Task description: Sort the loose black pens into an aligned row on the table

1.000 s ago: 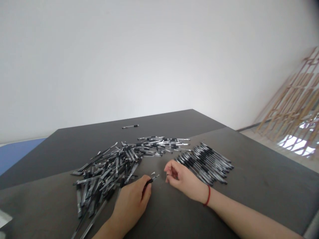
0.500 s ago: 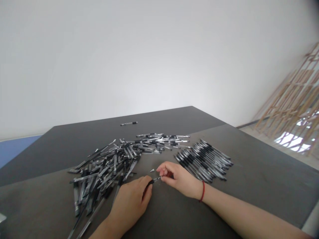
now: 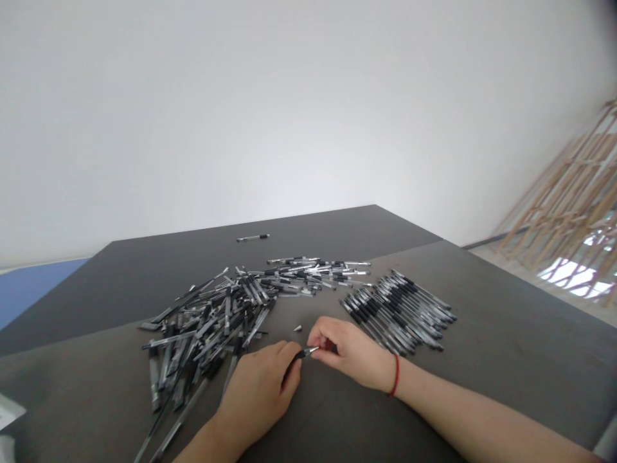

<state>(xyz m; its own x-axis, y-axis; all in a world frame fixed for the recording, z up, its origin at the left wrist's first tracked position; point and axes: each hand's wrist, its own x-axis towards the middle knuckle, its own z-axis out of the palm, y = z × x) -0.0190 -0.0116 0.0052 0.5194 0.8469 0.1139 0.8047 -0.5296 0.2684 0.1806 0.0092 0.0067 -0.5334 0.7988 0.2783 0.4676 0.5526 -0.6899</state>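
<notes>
My left hand is wrapped round a pen with a black grip, its silvery tip pointing right. The fingers of my right hand, which has a red band at the wrist, are pinched at that tip; what they hold, if anything, is too small to make out. Just beyond the fingers a small conical tip piece lies on the dark table. A jumbled heap of clear and black pens spreads to the left. Beyond my right hand, pens lie side by side in a row.
More loose pens lie behind the hands. One pen sits alone near the far edge. White material shows at the left edge. A white wall stands behind the table, and a wooden rack at the right.
The view has shifted slightly. The held pen's tip now shows more clearly against the right fingers, which have closed in a little. The pens on the table lie as before.
</notes>
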